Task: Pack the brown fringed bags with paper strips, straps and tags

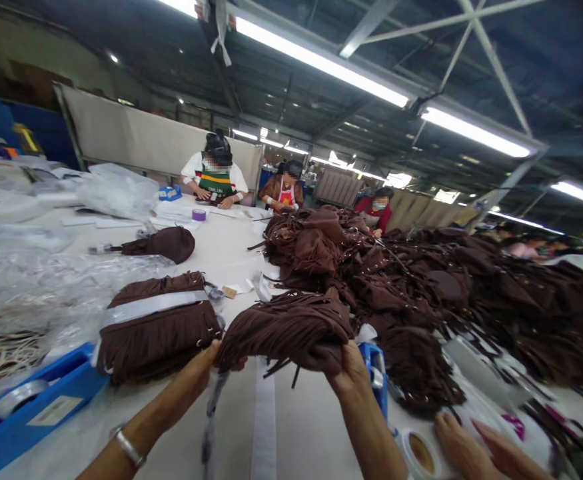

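Note:
A dark brown fringed bag hangs between my two hands above the table. My left hand grips its left end, with the fingers partly hidden behind the fringe. At the right end, my right hand is closed on the bag's edge. A strap wrapped in clear plastic dangles below my left hand. Under the bag, a white paper strip lies along the table. To the left sits another brown fringed bag with a white band across it.
Blue tape dispensers stand at left and right. A co-worker's hands are near a tape roll. Brown bags heap at right; clear plastic covers the left. Several people work across the table.

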`<state>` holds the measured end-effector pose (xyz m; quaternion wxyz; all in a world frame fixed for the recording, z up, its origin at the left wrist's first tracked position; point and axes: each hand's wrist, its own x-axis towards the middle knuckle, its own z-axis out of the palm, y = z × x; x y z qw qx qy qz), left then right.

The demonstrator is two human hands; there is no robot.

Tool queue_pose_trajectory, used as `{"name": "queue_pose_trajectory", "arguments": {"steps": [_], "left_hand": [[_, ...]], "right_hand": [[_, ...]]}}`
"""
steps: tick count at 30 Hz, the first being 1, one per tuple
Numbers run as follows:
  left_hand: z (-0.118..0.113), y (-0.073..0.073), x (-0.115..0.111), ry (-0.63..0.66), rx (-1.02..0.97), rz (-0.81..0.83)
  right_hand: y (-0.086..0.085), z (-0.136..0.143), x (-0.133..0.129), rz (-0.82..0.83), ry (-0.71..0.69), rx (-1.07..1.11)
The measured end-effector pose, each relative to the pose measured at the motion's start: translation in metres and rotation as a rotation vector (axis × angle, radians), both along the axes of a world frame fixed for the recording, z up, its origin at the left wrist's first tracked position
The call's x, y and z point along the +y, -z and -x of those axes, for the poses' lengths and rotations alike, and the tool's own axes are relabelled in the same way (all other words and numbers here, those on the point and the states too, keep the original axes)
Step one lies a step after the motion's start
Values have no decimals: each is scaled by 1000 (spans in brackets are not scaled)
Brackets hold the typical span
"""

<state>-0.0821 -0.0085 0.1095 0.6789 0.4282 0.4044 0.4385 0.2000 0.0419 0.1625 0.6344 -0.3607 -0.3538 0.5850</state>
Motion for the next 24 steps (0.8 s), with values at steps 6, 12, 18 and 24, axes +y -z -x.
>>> {"name": "queue_pose_trajectory", "arguments": {"steps": [6, 12, 18, 24], "left_hand": [[6, 24, -19, 119, 4, 45], [11, 49, 30, 34, 433, -126], [-7, 69, 53, 37, 615, -214], [-23, 67, 59, -97, 959, -347]], "right_hand": [[9, -7, 13, 76, 65, 278], [47, -14, -6, 167, 177, 485], [50, -25, -10, 305, 270, 586], [48, -27, -9, 244, 241, 513]]}}
